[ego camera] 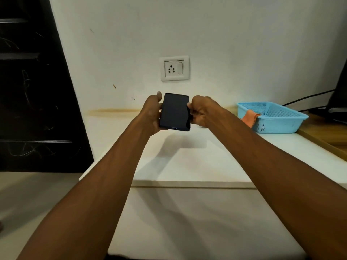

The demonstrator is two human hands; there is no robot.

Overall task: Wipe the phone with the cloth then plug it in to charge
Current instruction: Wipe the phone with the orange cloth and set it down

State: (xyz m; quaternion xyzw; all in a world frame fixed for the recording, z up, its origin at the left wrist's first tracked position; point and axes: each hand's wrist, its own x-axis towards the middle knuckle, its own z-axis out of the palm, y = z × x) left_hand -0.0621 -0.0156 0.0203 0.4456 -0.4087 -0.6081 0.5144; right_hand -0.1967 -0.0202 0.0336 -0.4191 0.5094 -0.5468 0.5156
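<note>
phone (174, 112) sits lifted off the bench (187, 162), held out at arm's length between both hands with its dark screen facing the camera and its charging port at the near, lower edge. the left hand (151, 114) cradles it from the left side and underneath, thumb up along the top left corner, fingers (160, 106) curled closed on the edge. the right hand (201, 113) pinches the right edge, its fingers bent tight against the case. held this way, the glass is left bare and steady, which reads as a grip meant to present the screen, either for inspecting or for freeing one hand to work on it.

the cloth (250, 117), orange, is not in either hand. it hangs over the near left rim of the blue basket (281, 117) on the right of the bench, well apart from the phone. so the wiping looks not yet begun, or at least cannot go on until the right hand lets go and reaches for it. the left hand's fuller hold seems suited to carrying the phone alone meanwhile.

the wall socket (175, 68) is straight ahead above the phone, with nothing plugged into it. no charger is clearly visible. dark cables (308, 96) run along the far right, but what they belong to i cannot tell.
</note>
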